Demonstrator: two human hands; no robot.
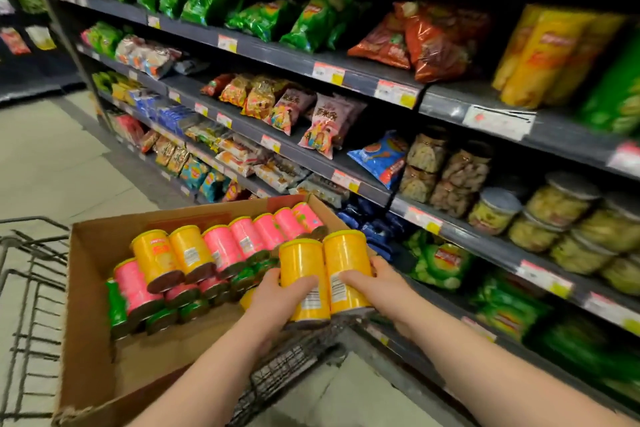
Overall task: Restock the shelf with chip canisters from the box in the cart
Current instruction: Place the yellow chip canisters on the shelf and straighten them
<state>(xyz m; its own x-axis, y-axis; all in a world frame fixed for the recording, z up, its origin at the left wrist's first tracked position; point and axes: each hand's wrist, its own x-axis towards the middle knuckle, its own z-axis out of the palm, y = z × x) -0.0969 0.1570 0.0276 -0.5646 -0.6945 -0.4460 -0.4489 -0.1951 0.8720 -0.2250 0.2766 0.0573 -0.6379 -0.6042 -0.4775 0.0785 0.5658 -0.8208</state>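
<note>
Holding two yellow cans side by side, the person had them just above the near right corner of the box. The left hand was wrapped around the left yellow can. The right hand was wrapped around the right yellow can. Both cans stood upright and touched each other.

The job looked only partly done. Lots of cans were still in the box. Pink cans lay in a row along the far side. Two more yellow cans lay on top at the left. Green cans lay low down near the front. Part of the box floor at the near side was bare.

The box sat in the wire cart. The shelf was just to the right, full of bags and jars. I could not tell which spot was for the cans.
</note>
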